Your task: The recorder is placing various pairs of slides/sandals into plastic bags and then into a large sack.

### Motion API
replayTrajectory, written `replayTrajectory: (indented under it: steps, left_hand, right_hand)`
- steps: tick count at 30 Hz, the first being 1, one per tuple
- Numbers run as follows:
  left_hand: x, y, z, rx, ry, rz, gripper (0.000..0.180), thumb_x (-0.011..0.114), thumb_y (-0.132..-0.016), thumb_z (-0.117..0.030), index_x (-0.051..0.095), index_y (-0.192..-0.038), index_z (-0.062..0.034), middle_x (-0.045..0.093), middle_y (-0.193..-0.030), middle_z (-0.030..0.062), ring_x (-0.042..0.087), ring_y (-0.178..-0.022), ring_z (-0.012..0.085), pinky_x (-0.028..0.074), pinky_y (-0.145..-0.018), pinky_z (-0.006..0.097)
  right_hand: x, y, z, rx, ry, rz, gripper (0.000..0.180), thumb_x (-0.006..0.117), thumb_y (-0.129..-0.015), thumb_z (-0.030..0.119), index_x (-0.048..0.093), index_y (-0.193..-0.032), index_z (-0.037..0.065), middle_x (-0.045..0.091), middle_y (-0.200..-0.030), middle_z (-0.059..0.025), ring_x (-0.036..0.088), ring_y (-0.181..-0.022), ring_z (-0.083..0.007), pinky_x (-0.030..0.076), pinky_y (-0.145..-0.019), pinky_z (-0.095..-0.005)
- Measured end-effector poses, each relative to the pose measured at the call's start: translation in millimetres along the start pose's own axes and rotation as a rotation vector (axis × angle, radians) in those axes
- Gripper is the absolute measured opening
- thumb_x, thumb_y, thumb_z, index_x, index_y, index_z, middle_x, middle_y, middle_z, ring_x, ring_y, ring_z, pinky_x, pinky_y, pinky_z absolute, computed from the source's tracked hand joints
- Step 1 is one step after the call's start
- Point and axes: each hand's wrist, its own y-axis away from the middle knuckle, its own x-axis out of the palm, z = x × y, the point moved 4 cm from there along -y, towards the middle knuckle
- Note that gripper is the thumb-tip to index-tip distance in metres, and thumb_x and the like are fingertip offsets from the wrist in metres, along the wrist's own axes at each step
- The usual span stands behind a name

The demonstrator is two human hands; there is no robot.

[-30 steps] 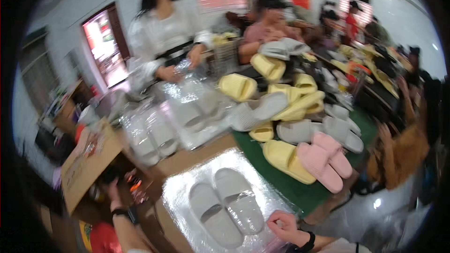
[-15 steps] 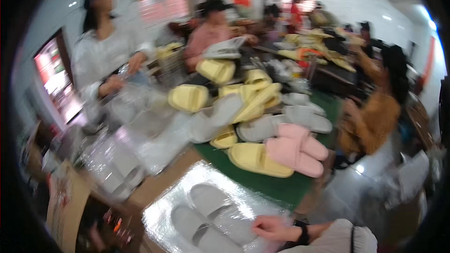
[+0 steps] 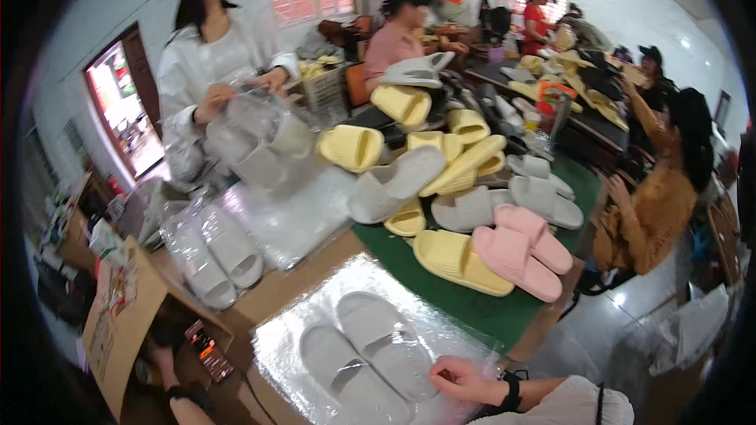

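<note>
A pair of light grey slippers (image 3: 354, 374) lies at the near middle on shiny clear plastic bags (image 3: 276, 338), with film glinting over part of them. Beside the right-hand slipper is my right hand (image 3: 466, 382), fingers curled at the plastic's edge. A small dark spot shows between its thumb and fingers; whether that is an object is unclear. At lower left my left hand (image 3: 161, 352) reaches into an open cardboard box (image 3: 118, 330), its fingers hidden in shadow. A phone (image 3: 209, 351) with a lit screen is right of that hand.
Yellow slippers (image 3: 461, 264), pink slippers (image 3: 524, 256) and grey ones pile up on a green mat (image 3: 394, 248). Bagged grey slippers (image 3: 213, 256) lie at left. Across the table, a person in white (image 3: 228, 63) holds bagged slippers; a person in brown (image 3: 646, 205) is at right.
The whole view has shifted, moving the scene rightward in the picture. My left hand and forearm show more plainly at the box. The co-worker in white holds bagged grey slippers up more clearly.
</note>
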Motion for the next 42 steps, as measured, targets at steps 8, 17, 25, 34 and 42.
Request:
replayTrajectory:
  steps: [8,17,25,34,42]
  left_hand:
    - [-7.4,32.5,-67.8,0.227,-0.014,0.07,0.062,0.054,-0.083,0.004,0.046,-0.144,-0.0057,0.047,-0.146,0.0214,0.039,-0.139,0.0373,0.03,-0.116,0.043]
    - [-48.7,51.5,-102.4,0.209,0.028,-0.208,0.072,0.069,-0.072,-0.009,0.048,-0.141,-0.004,0.052,-0.136,0.0288,0.042,-0.133,0.044,0.032,-0.114,0.05]
    - [-161.7,173.0,-245.5,0.015,-0.033,0.166,0.036,0.069,-0.081,-0.023,0.065,-0.11,-0.003,0.063,-0.115,0.0228,0.061,-0.105,0.0401,0.051,-0.092,0.047]
    - [-230.8,403.1,-327.9,0.122,0.448,0.75,0.055,0.068,-0.087,-0.049,0.069,-0.114,-0.0008,0.072,-0.091,0.0177,0.07,-0.084,0.0324,0.055,-0.076,0.04]
    - [-174.3,448.1,-345.1,-0.042,0.729,0.829,0.103,0.078,-0.076,-0.05,0.032,-0.145,0.0101,0.069,-0.086,0.0147,0.069,-0.079,0.0264,0.053,-0.072,0.034]
  right_hand:
    - [-0.8,8.6,-26.3,0.076,-0.132,-0.053,0.003,0.063,-0.093,0.001,0.062,-0.096,0.002,0.06,-0.09,-0.0016,0.055,-0.075,-0.0046,0.044,-0.061,-0.0206]
    - [-1.2,-0.3,-13.3,0.005,-0.043,-0.101,0.003,0.065,-0.091,0.003,0.063,-0.089,0.003,0.056,-0.078,0.0001,0.049,-0.065,-0.0053,0.04,-0.056,-0.0217]
    - [-8.5,-6.5,60.0,-0.326,0.511,-0.07,0.017,0.074,-0.079,0.007,0.065,-0.093,0.005,0.059,-0.084,-0.009,0.055,-0.072,-0.0222,0.044,-0.06,-0.0318]
    - [-54.1,-16.1,60.7,-0.103,0.436,-0.122,0.039,0.077,-0.083,0.017,0.061,-0.115,0.001,0.062,-0.096,-0.0082,0.056,-0.08,-0.0181,0.047,-0.066,-0.0297]
    - [-23.5,-34.6,36.7,0.176,0.487,0.107,0.08,0.081,-0.078,0.037,0.047,-0.136,-0.007,0.061,-0.102,-0.015,0.062,-0.086,-0.0227,0.053,-0.076,-0.034]
